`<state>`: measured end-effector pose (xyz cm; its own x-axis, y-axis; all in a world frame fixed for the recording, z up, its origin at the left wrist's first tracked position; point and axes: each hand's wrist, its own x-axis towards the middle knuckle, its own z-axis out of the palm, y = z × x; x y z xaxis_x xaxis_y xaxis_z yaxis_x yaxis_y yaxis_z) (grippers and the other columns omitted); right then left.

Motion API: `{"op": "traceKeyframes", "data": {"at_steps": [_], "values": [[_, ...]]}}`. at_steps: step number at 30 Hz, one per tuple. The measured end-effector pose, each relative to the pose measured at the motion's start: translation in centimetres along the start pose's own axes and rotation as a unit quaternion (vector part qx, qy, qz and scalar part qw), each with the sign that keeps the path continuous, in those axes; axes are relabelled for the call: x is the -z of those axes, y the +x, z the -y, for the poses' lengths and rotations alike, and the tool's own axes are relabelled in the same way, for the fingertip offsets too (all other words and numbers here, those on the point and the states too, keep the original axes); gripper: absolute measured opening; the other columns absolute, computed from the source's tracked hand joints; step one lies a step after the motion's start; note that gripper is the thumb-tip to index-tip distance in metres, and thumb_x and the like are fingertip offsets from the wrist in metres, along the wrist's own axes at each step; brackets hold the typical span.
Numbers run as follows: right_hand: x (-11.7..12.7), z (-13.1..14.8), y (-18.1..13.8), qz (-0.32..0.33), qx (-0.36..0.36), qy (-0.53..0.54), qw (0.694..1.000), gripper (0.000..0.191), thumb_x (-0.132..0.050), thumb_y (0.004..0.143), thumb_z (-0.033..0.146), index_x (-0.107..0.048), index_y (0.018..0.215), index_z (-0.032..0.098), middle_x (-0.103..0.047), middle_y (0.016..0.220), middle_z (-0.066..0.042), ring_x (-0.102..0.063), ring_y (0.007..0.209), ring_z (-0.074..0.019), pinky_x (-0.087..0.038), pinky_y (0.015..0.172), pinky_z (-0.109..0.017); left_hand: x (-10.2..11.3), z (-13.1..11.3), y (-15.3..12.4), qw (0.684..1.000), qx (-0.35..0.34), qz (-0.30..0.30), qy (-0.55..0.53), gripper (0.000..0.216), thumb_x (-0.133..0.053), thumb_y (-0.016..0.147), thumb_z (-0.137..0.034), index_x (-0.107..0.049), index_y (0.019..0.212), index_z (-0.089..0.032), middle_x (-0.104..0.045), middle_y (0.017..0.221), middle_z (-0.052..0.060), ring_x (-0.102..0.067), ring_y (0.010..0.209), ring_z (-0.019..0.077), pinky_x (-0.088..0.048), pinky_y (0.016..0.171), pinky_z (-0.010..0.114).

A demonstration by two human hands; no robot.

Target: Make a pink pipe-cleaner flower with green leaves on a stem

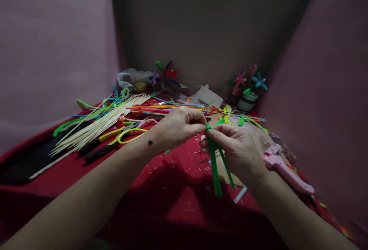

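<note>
- Green stems (214,165) are being held above the red cloth (184,160), between both hands; their bunched top is being gripped by the thumb and finger of the left hand (181,127) and pinched by the right hand (241,144).
- Gathering at the top is judged to be nearing completion; lower ends are being left loose, apparently unworked.
- The join is being partly covered by fingertips; its winding is not being resolved.
- Some right fingers are being hidden behind the stems.

Green pipe cleaners (213,162) dangle, bunched at the top
</note>
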<state>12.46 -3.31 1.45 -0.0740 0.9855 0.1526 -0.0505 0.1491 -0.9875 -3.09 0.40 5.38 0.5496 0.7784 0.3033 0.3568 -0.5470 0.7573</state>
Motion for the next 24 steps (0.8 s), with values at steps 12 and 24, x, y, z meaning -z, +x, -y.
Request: {"op": "traceKeyframes", "data": {"at_steps": [12,24], "values": [[0.1,-0.2,0.0,-0.022,0.007,-0.024,0.999,0.018,-0.067,0.070,0.031,-0.069,0.067,0.014,-0.063,0.057,0.000,-0.054,0.052,-0.0093,-0.039,0.051,-0.022,-1.0,-0.1,0.1,0.982,0.123,0.002,-0.146,0.008,-0.053,0.069,-0.012,-0.056,0.062,-0.013,-0.042,0.042,-0.006,-0.032,0.036,0.0026,-0.022,0.035,0.015],[0.2,-0.9,0.6,0.023,-0.114,0.114,0.987,0.016,-0.071,0.065,0.027,-0.069,0.073,0.014,-0.065,0.055,-0.002,-0.056,0.048,-0.0093,-0.044,0.052,-0.022,-2.0,1.6,0.6,0.942,0.109,-0.059,-0.313,0.005,-0.059,0.070,-0.017,-0.056,0.067,-0.014,-0.052,0.050,-0.004,-0.037,0.036,0.0028,-0.023,0.035,0.017]]}}
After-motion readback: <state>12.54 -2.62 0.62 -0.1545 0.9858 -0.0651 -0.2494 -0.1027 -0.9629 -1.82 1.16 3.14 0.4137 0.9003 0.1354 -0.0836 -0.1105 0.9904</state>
